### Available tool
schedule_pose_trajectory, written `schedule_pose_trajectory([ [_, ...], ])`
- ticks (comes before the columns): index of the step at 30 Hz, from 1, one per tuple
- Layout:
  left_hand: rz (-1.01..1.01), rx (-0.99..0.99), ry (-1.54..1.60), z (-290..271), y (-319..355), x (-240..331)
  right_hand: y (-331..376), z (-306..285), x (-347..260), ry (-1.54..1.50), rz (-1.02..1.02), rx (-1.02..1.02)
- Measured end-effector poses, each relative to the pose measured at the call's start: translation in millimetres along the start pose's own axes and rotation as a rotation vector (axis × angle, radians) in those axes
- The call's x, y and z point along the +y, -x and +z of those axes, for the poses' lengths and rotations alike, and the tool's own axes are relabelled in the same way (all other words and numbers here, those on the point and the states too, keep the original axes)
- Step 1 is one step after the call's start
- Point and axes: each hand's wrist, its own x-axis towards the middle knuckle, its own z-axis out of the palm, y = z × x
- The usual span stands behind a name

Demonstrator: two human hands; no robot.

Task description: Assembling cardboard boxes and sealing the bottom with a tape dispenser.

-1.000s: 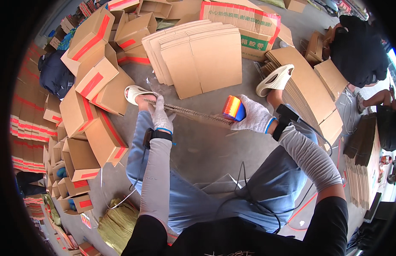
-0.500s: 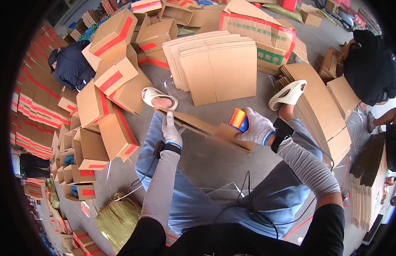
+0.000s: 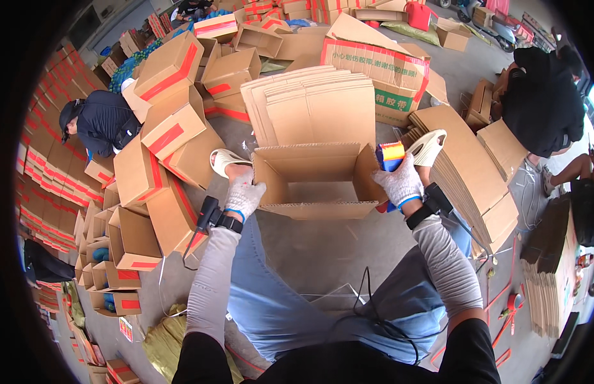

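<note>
An open cardboard box (image 3: 309,209) stands between my hands, its four walls spread into a rectangle and its top facing up. My left hand (image 3: 244,195), in a pale knit glove, is closed on the box's left wall near the corner. At the box's right side, my gloved right hand (image 3: 402,184) is closed around an orange-and-blue tape dispenser (image 3: 390,157) and rests against the box wall. The right fingers are partly hidden behind the dispenser. Just beyond the box, a stack of flat cardboard sheets (image 3: 316,105) leans upright.
Taped boxes (image 3: 175,131) pile up on the left. Flat cardboard (image 3: 466,163) is stacked at the right, beside my foot. A large printed carton (image 3: 377,73) stands behind. Black cables (image 3: 367,301) hang over my legs. Co-workers sit at far left (image 3: 105,121) and far right (image 3: 543,102).
The folded cardboard between my hands has opened into a box. My left hand has moved slightly left and down, my right hand slightly right, still with the dispenser.
</note>
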Motion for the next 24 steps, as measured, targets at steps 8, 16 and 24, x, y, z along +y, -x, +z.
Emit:
schedule_pose_trajectory([
  [8, 0.039, -0.199, -0.734, 47, 20, -21, 38, 32, 7, 0.093, 0.003, -0.131],
  [16, 0.093, -0.400, -0.532, 17, 35, 54, 30, -81, 16, -0.473, -0.328, -0.405],
  [24, 0.173, -0.575, -0.412, 8, 74, 70, -2, 28, -25, 0.050, -0.480, -0.661],
])
